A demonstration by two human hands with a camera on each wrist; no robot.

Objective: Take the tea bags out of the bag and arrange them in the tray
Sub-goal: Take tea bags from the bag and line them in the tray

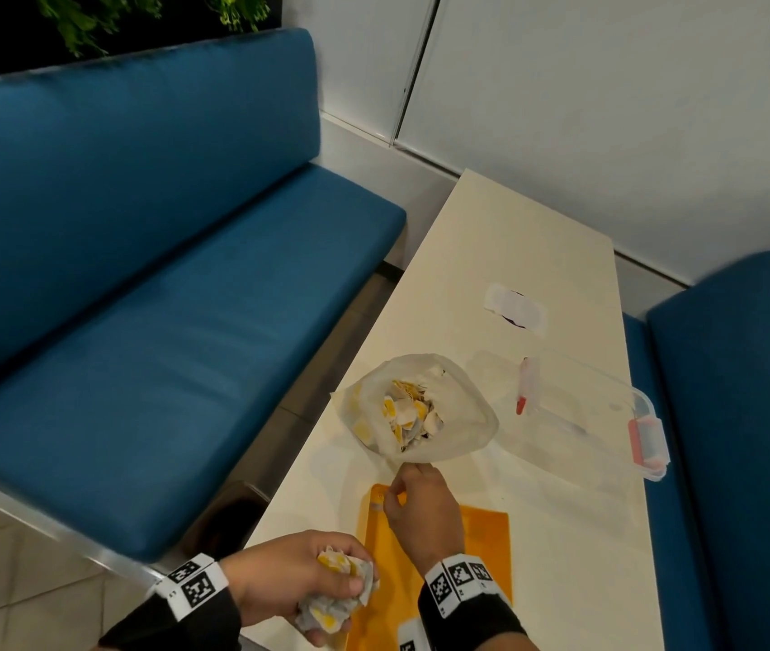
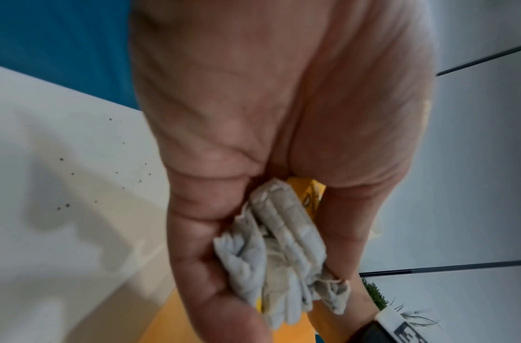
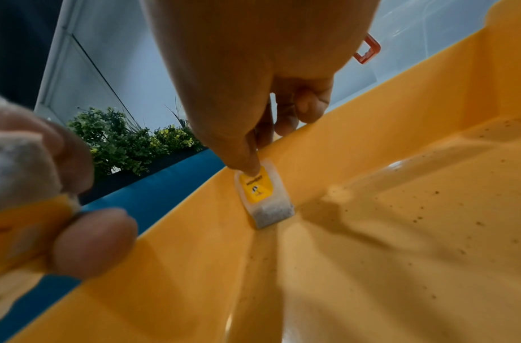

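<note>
A clear plastic bag lies open on the white table, with several yellow-tagged tea bags inside. In front of it sits the orange tray. My right hand reaches over the tray's far left corner. In the right wrist view my right hand pinches the top of one tea bag, which stands against the tray wall with its lower end on the floor. My left hand hovers at the tray's near left edge and grips a bunch of tea bags, the same bunch filling its palm.
A clear storage box with red latches stands right of the bag. A white patch lies farther back on the table. Blue benches flank the table on the left and right. Dark crumbs speckle the tray floor.
</note>
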